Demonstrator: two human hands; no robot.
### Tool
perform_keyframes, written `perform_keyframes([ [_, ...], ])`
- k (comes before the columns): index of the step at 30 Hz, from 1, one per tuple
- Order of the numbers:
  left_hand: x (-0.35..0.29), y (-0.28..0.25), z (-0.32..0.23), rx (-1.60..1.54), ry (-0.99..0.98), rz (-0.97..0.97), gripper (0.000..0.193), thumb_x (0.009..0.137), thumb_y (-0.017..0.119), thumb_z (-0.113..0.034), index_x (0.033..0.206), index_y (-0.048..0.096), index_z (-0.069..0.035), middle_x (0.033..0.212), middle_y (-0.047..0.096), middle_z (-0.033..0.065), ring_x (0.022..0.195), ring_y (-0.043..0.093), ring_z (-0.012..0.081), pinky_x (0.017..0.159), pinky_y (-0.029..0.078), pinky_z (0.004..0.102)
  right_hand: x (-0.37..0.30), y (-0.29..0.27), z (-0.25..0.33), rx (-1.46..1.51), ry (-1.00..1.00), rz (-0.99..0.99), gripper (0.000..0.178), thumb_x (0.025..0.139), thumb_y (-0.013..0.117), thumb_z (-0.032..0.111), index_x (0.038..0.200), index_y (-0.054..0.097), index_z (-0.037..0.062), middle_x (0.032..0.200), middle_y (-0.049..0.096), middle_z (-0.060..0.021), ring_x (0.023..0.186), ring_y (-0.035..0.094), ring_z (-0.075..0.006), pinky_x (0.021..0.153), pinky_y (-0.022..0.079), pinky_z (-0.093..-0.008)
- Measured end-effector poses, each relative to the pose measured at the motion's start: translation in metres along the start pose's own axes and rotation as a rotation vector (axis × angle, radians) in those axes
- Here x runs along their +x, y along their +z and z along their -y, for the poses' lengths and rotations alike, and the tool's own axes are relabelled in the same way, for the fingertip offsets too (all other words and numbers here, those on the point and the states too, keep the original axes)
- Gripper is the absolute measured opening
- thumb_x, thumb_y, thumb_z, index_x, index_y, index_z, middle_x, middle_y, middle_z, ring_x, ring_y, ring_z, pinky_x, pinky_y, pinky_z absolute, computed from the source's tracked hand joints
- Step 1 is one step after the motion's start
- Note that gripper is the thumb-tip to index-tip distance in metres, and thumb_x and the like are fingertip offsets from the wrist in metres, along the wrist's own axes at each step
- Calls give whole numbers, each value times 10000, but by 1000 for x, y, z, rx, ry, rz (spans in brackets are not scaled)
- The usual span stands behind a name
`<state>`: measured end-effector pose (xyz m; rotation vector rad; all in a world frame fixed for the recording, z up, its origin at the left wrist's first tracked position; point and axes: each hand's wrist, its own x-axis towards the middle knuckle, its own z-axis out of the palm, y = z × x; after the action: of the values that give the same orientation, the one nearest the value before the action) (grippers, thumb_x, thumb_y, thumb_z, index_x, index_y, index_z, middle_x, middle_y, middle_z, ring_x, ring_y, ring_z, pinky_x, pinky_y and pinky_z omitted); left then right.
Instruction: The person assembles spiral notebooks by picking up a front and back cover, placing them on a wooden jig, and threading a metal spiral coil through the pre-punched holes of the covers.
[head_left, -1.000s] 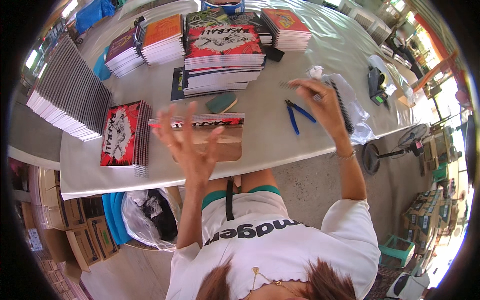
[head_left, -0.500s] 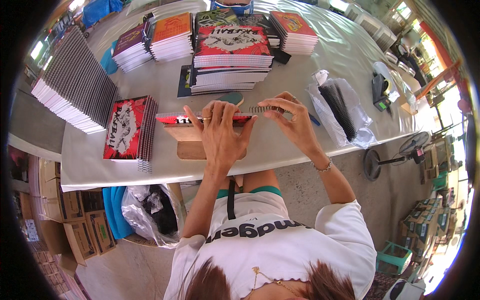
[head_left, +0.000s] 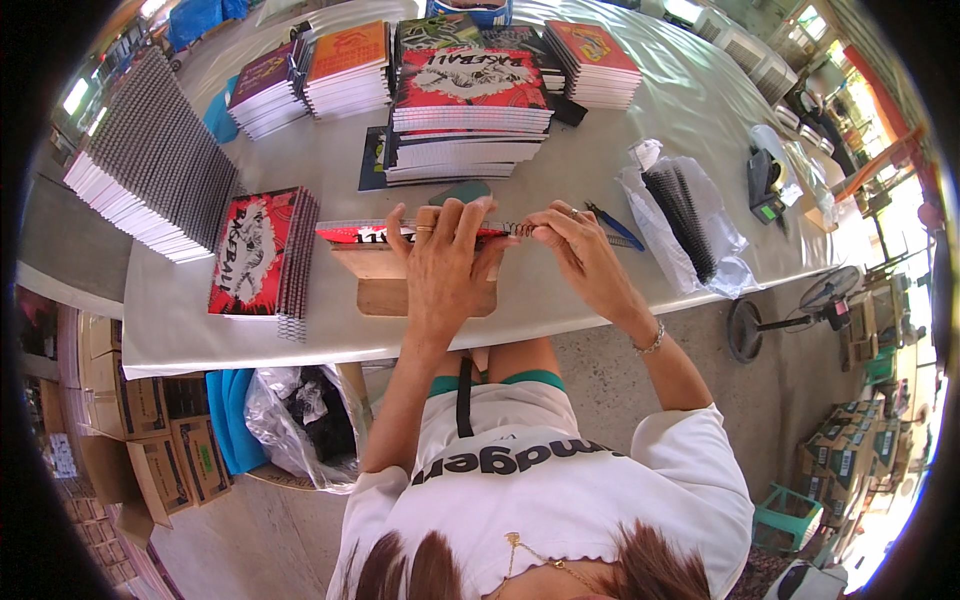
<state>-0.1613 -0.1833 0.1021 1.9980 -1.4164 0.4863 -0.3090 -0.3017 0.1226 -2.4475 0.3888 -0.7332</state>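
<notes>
A red-covered notebook [head_left: 350, 235] rests edge-up against a wooden block stand [head_left: 382, 297] near the table's front edge. My left hand [head_left: 440, 260] lies over it, fingers at the far side and thumb at its right end, gripping it. At that right end, my right hand [head_left: 585, 260] pinches a dark spiral binding coil [head_left: 516, 229]. The coil's near end meets the notebook's edge; how far it is threaded in is hidden by my left fingers. Its tail [head_left: 618, 241] sticks out past my right hand. Blue-handled pliers [head_left: 622, 230] lie just beyond it.
Bound notebooks [head_left: 262, 250] lie left of the stand, beside a tall stack of spiral notebooks [head_left: 160, 160]. Further piles, including a red-topped one [head_left: 470, 85], stand at the back. A plastic bag of black coils [head_left: 678, 215] is on the right. A fan [head_left: 790, 310] stands beyond the table.
My right hand has moved in a little toward the notebook's right end, and more of the coil shows behind it. The pliers are now more visible. My left hand keeps its hold.
</notes>
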Motion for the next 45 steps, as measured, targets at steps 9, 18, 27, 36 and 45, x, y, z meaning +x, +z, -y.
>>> perform_keyframes([
  [9, -4, -7, 16, -229, 275, 20, 211, 854, 641, -305, 1023, 615, -180, 944, 582, -43, 939, 562, 141, 970, 330, 403, 43, 4, -64, 276, 116, 426, 272, 971, 542, 205, 1207, 596, 81, 1036, 600, -114, 871, 572, -227, 775, 465, -299],
  [18, -4, 5, 13, -237, 302, -62, 204, 837, 667, -274, 1011, 630, -174, 965, 606, -35, 980, 582, 151, 1011, 318, 423, 66, 126, -116, -358, -164, 208, 638, 742, 705, 487, 1319, 498, 312, 1371, 364, -218, 1255, 315, -508, 989, 328, -651],
  [27, 0, 6, 11, -258, 235, 2, 182, 875, 623, -246, 1017, 622, -133, 987, 626, 19, 999, 593, 192, 1053, 288, 451, 39, 54, -120, -181, 242, 373, 650, 710, 750, 225, 1297, 471, 205, 1353, 403, -252, 1290, 338, -445, 1044, 355, -500],
  [36, -4, 4, 24, -226, 241, 54, 223, 869, 634, -257, 1051, 614, -131, 1005, 622, 42, 1042, 588, 208, 1105, 253, 477, 46, -4, -81, 1272, 361, 603, 809, 828, 741, 314, 1437, 332, -28, 1303, 521, -114, 1215, 480, -193, 1025, 397, -344],
  [45, -14, -12, 10, 26, -195, -114, 464, 710, 773, -467, 1045, 628, -181, 1272, 486, 43, 1326, 365, 291, 1116, 93, 603, 59, -34, -56, 1218, -67, 680, 611, 817, 732, 300, 1260, 563, -85, 1338, 523, -212, 1224, 507, -238, 1052, 369, -348],
])
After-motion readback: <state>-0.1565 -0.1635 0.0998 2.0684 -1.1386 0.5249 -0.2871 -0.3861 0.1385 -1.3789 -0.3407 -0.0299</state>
